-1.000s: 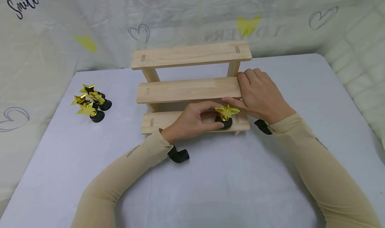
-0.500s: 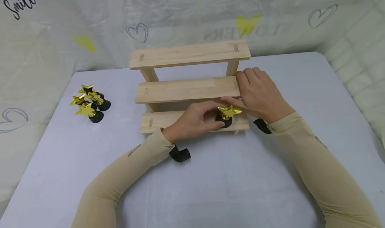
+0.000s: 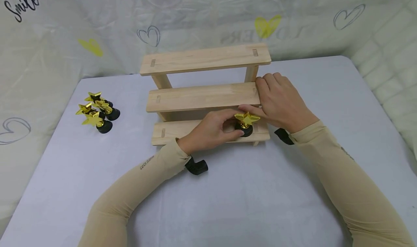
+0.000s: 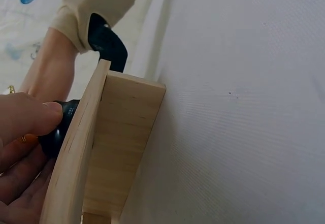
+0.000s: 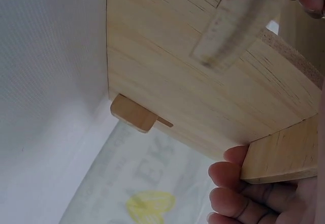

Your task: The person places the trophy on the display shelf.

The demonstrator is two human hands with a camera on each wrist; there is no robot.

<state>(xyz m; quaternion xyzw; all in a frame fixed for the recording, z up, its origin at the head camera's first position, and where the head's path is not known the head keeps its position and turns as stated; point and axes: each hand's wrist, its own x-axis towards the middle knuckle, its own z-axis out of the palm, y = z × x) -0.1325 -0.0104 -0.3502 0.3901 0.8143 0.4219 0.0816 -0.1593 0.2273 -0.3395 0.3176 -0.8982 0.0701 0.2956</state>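
Note:
A small trophy with a gold star (image 3: pixel 247 119) and a round black base stands near the right end of the lowest shelf (image 3: pixel 185 131) of a three-step wooden rack. My left hand (image 3: pixel 211 129) holds its black base (image 4: pixel 56 132) between thumb and fingers, as the left wrist view also shows. My right hand (image 3: pixel 281 102) grips the right end of the middle shelf (image 3: pixel 202 97). In the right wrist view its fingers (image 5: pixel 226 176) are curled around that board's end. The right thumb reaches toward the trophy, behind its star.
Several more gold star trophies (image 3: pixel 97 111) with black bases stand clustered on the left of the white-covered table (image 3: pixel 208 207). The top shelf (image 3: pixel 205 59) rises at the back, before a pale printed sheet (image 3: pixel 202 15). Black curved mounts (image 3: pixel 197 166) hang at both wrists.
The trophy has shifted slightly away and to the right on the lowest shelf in my left hand, its star turning a little. My right hand keeps its grip on the middle shelf.

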